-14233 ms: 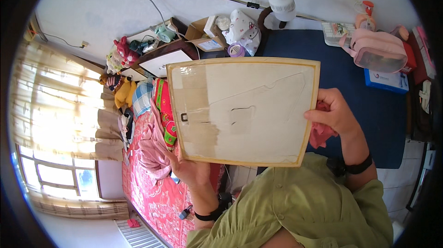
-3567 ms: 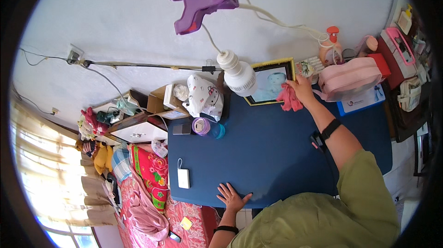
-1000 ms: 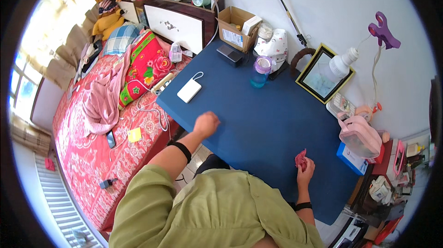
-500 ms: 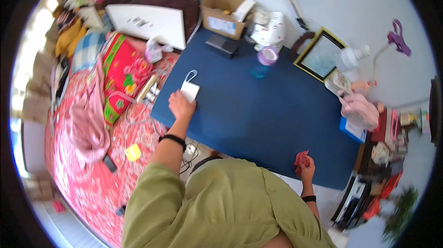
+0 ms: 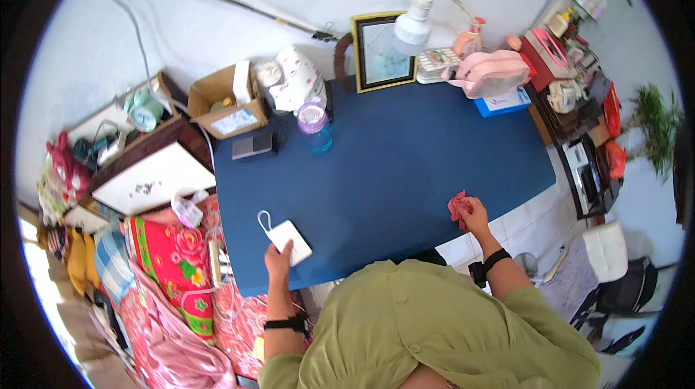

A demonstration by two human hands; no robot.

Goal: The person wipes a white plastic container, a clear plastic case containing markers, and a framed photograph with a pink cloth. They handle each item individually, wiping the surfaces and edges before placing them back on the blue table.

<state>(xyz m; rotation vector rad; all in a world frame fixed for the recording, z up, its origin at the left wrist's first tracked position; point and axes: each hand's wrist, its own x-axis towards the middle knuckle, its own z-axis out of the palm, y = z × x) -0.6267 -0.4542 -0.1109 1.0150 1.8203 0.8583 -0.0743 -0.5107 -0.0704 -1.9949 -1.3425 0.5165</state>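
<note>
At the left front of the blue-topped table [image 5: 405, 150], my left hand [image 5: 279, 261] has its thumb on top of a flat white rectangular device with a looped cord [image 5: 291, 243]. My fingers on it are partly hidden, and I cannot tell whether it is lifted off the surface. Over by the right front edge, my right hand [image 5: 476, 217] is closed round a crumpled red cloth [image 5: 459, 208]. The cloth bunches out to the left of my fingers, at the tabletop.
Along the back stand an open cardboard box [image 5: 230, 103], a dark box [image 5: 253, 146], a purple-lidded blue bottle [image 5: 316, 132], a yellow-framed picture [image 5: 386, 52], a white bulb [image 5: 413, 25] and a pink bag [image 5: 492, 74]. A bed [image 5: 170, 273] adjoins the left side.
The view has swung to the right. My left thumb now lies over the white device, where before the hand was at its near edge. My right hand still holds the red cloth.
</note>
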